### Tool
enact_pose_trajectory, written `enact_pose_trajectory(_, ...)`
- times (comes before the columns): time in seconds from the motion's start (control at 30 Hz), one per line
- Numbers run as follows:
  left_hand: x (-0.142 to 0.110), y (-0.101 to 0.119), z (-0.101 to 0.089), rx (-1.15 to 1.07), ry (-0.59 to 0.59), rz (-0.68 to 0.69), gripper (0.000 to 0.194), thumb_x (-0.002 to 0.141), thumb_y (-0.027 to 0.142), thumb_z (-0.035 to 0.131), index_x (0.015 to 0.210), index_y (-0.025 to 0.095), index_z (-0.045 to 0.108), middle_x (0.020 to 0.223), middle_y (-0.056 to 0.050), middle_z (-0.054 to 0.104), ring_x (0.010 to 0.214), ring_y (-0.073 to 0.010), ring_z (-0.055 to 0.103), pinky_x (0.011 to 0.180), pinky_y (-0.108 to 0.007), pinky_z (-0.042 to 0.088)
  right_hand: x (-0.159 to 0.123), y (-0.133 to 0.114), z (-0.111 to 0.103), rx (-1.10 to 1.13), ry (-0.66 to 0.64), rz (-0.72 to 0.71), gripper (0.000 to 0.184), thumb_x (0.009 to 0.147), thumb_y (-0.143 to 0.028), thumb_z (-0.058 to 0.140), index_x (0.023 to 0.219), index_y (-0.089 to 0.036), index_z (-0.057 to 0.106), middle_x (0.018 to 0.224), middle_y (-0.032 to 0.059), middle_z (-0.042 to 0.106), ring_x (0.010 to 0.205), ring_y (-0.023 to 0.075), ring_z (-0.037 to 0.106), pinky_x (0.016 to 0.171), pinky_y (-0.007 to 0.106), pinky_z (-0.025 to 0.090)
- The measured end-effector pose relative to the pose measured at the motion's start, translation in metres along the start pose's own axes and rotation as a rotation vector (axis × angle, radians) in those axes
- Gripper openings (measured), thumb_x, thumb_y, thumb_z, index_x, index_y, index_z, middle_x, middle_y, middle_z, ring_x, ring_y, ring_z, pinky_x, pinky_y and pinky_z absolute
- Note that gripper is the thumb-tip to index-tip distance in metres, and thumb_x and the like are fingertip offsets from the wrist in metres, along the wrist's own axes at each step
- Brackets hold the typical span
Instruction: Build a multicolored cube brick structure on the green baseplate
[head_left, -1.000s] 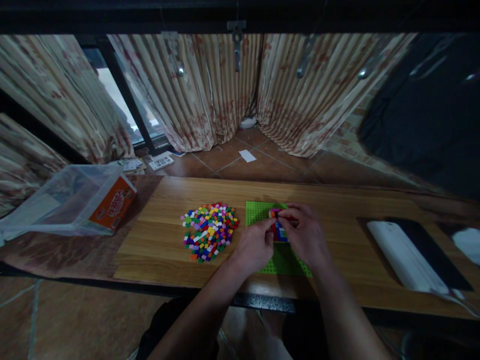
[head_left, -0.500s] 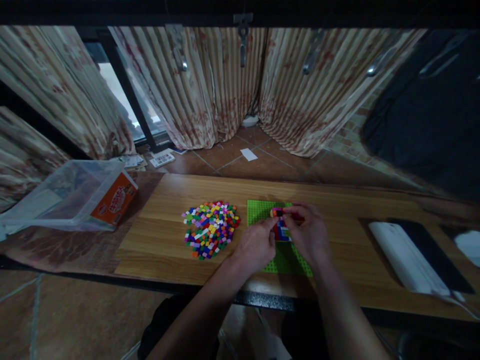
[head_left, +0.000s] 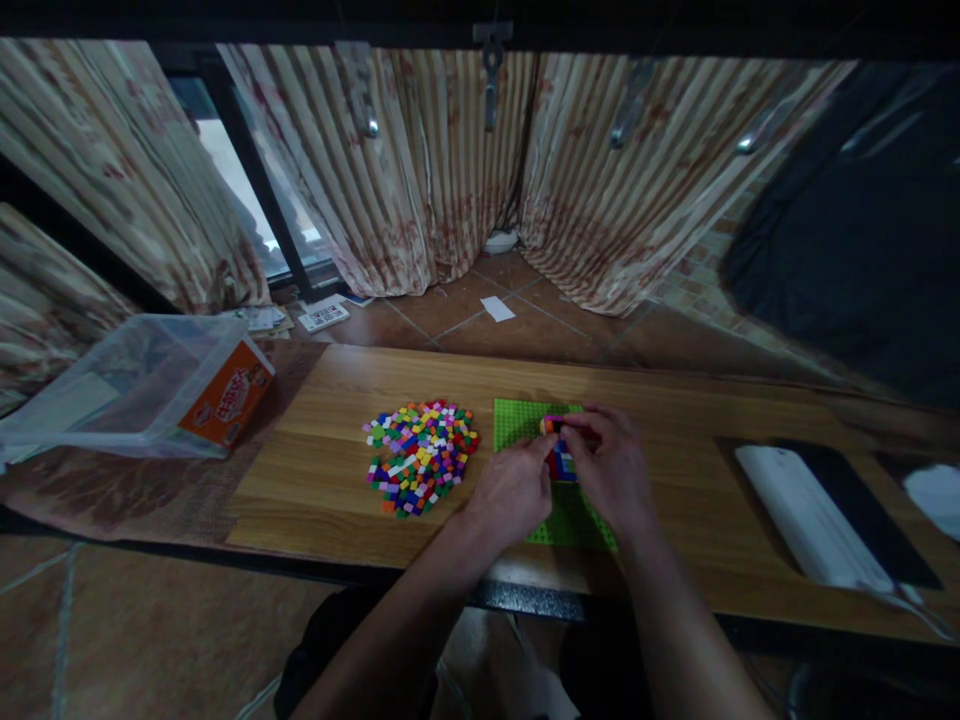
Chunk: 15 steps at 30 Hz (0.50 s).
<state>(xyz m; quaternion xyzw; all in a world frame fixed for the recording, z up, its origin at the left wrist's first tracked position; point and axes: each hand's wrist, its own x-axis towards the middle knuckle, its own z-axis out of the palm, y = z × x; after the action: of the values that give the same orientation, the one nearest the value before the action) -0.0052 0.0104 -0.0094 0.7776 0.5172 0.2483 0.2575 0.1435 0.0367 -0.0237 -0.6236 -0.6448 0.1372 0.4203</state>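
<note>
A green studded baseplate point(head_left: 514, 415) lies on the wooden tabletop, with a small block of toy building bricks point(head_left: 561, 462) in red, blue, pink and other colours on it. My left hand point(head_left: 517, 490) comes in from the left, its fingers curled and the index fingertip against the bricks. From the other side my right hand point(head_left: 616, 468) grips the block's right and far edges with thumb and bent fingers, hiding part of it. The fingertips of both hands nearly meet over the block. Whether a single small brick sits between the left fingers is hidden.
Left of the baseplate is a loose heap of small coloured bricks point(head_left: 420, 455). A clear plastic bin point(head_left: 150, 390) with an orange label stands at the far left. On the right lie a white device with a cable point(head_left: 814, 515) and a dark flat panel point(head_left: 870, 510).
My fingers have shifted only slightly on the bricks, the right thumb moving a little to the left. The whole view has tilted a touch; the heap and baseplate look the same.
</note>
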Motion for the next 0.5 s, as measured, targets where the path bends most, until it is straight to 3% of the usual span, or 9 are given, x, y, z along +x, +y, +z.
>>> enact_pose_trajectory(0.27, -0.001, -0.002, 0.001, -0.008, 0.001, 0.002, 0.047, 0.089, 0.011, 0.043, 0.134, 0.018, 0.057, 0.113, -0.011, 0.072, 0.096, -0.0229, 0.070, 0.089, -0.035, 0.056, 0.000, 0.000, 0.006, -0.012, 0.072, 0.008, 0.020, 0.083, -0.034, 0.058, 0.088, -0.021, 0.073, 0.113, 0.0130, 0.062, 0.109, 0.0295, 0.056, 0.094, 0.050, 0.047)
enact_pose_trajectory(0.5, 0.000, -0.006, -0.009, -0.120, 0.093, -0.083, 0.035, 0.090, 0.013, 0.046, 0.114, 0.020, 0.069, 0.108, -0.008, 0.073, 0.096, -0.0206, 0.070, 0.090, -0.033, 0.055, 0.002, -0.002, 0.007, 0.012, 0.040, 0.050, 0.022, 0.081, -0.031, 0.057, 0.089, -0.019, 0.073, 0.115, 0.0144, 0.061, 0.111, 0.0299, 0.055, 0.095, 0.050, 0.047)
